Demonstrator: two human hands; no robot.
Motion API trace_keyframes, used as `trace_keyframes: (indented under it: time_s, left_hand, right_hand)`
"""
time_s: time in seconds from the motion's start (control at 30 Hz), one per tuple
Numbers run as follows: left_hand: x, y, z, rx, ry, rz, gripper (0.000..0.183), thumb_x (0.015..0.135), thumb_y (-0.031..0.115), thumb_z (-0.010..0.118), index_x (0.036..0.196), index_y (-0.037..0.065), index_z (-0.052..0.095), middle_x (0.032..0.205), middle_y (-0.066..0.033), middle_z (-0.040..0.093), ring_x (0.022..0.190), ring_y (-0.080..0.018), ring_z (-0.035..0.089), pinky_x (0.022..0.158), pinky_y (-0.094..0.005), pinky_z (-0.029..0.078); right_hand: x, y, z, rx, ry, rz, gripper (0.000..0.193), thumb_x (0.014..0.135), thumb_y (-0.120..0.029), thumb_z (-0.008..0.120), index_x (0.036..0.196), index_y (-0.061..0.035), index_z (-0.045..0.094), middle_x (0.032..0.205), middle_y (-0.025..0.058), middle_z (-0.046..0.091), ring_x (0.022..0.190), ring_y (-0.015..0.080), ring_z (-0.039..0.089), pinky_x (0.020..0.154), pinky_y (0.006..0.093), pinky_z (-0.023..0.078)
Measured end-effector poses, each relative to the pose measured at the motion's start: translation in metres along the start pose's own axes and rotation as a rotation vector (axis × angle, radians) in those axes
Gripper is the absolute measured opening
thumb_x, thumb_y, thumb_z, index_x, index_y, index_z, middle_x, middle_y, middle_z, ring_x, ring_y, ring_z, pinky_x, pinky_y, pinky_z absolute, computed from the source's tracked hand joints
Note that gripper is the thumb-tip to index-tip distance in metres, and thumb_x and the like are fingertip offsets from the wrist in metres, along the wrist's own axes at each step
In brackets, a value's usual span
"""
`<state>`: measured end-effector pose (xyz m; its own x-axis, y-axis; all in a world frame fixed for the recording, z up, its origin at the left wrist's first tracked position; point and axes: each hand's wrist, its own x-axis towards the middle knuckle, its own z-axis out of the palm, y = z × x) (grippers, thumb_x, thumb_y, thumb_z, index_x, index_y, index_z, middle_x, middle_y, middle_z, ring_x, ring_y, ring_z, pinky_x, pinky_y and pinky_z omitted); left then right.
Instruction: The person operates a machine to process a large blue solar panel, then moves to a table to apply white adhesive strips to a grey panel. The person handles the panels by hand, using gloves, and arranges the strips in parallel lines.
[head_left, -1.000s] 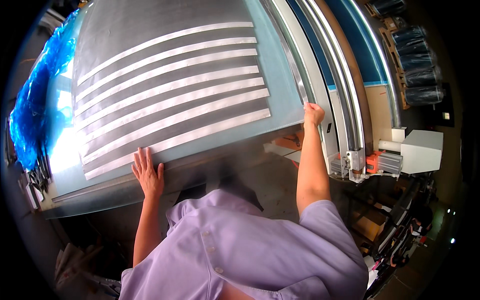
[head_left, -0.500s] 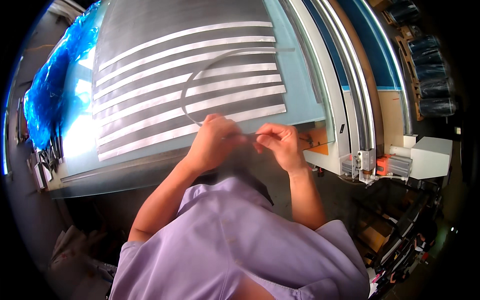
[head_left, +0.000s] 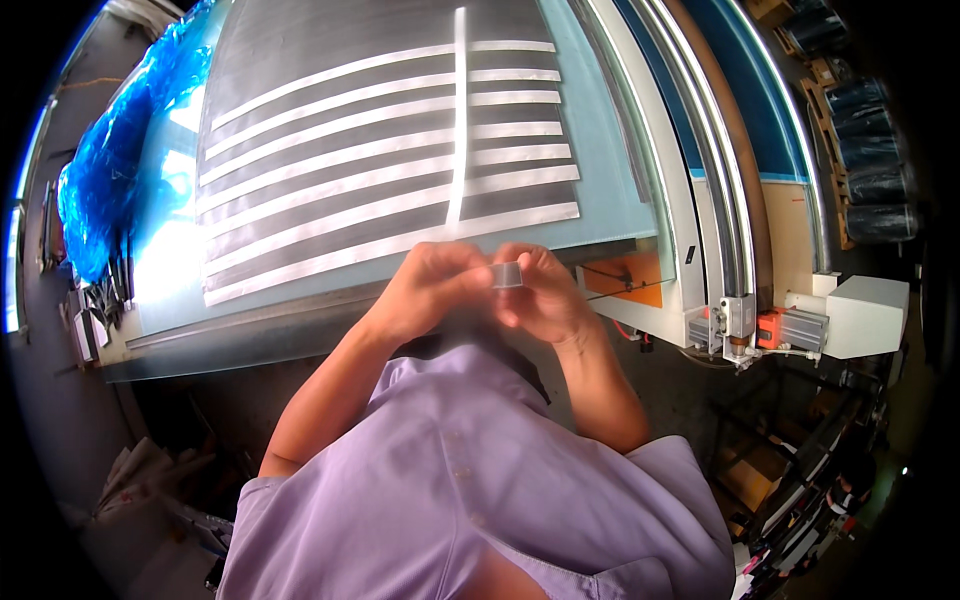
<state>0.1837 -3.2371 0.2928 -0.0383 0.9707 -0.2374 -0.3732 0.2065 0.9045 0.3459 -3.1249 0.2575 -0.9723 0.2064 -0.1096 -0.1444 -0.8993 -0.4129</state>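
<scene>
A long narrow strip [head_left: 459, 130], shining white in the light, runs from my hands out over a dark sheet [head_left: 330, 45]. My left hand [head_left: 425, 290] is closed on the strip near its close end. Between my two hands the short grey end of the strip shows, with the fingers of my right hand [head_left: 548, 300] pinched around it. Both hands are in front of the sheet's near edge. White bands [head_left: 380, 190] alternate with dark ones across the near part of the sheet, which lies on a pale blue-green table [head_left: 610, 215].
Crumpled blue plastic film [head_left: 100, 200] is heaped at the table's left side. Along the right runs a machine rail [head_left: 715, 200] with a grey boxy housing [head_left: 865, 315] at its near end. Dark wrapped rolls [head_left: 865, 145] stand farther right. An orange panel [head_left: 630, 280] sits beside my right hand.
The strip, looped in a curve to the left before, now stretches nearly straight away from me and shows its bright flat side. My right hand has turned and come closer to my left.
</scene>
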Motion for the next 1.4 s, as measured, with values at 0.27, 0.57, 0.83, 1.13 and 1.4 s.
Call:
trace_keyframes:
  time_s: [0.27,0.57,0.83,1.13,1.4]
  left_hand:
    - [-0.005,-0.004,-0.001,0.0,0.017,0.008,0.025,0.094,0.025,0.066,0.083,0.003,0.065,0.082,-0.0031,0.067,0.075,-0.0091,0.055,0.07,-0.0246,0.044]
    - [-0.006,-0.009,0.001,-0.115,0.047,0.017,0.027,0.095,0.029,0.064,0.081,0.006,0.064,0.082,-0.0023,0.067,0.073,-0.009,0.054,0.071,-0.0242,0.042]
    - [-0.005,-0.001,0.004,-0.024,0.082,0.022,0.028,0.096,0.029,0.063,0.08,0.006,0.061,0.077,-0.0006,0.062,0.07,-0.0084,0.05,0.07,-0.0249,0.042]
    - [0.0,0.0,0.015,-0.217,0.023,0.026,0.03,0.095,0.03,0.063,0.077,0.007,0.059,0.078,-0.0039,0.064,0.072,-0.0117,0.057,0.066,-0.0253,0.042]
    - [0.002,-0.012,0.008,-0.456,-0.097,-0.014,0.024,0.096,0.026,0.063,0.08,0.009,0.059,0.074,-0.0002,0.057,0.076,-0.0108,0.056,0.073,-0.026,0.045]
  right_hand:
    - [0.0,-0.002,0.014,-0.014,0.075,0.06,0.03,0.094,-0.031,0.065,0.097,-0.0006,0.061,0.079,0.0085,0.062,0.079,0.0187,0.063,0.053,0.0277,0.054]
    - [-0.003,-0.002,0.024,-0.038,0.08,0.0,0.027,0.092,-0.027,0.068,0.097,-0.0027,0.059,0.083,0.0052,0.061,0.076,0.0141,0.061,0.06,0.0278,0.053]
    - [-0.005,-0.014,0.032,-0.162,0.148,0.03,0.022,0.092,-0.023,0.069,0.099,-0.0037,0.06,0.084,0.0042,0.062,0.074,0.0125,0.061,0.06,0.0295,0.053]
    - [-0.007,-0.017,0.034,-0.159,0.142,-0.02,0.015,0.097,-0.015,0.059,0.101,0.0001,0.06,0.084,0.0057,0.063,0.069,0.0131,0.061,0.057,0.0283,0.053]
    - [-0.006,-0.012,0.037,-0.185,0.192,-0.075,0.021,0.098,-0.015,0.057,0.108,0.0034,0.061,0.085,0.0082,0.063,0.07,0.0133,0.06,0.057,0.0282,0.053]
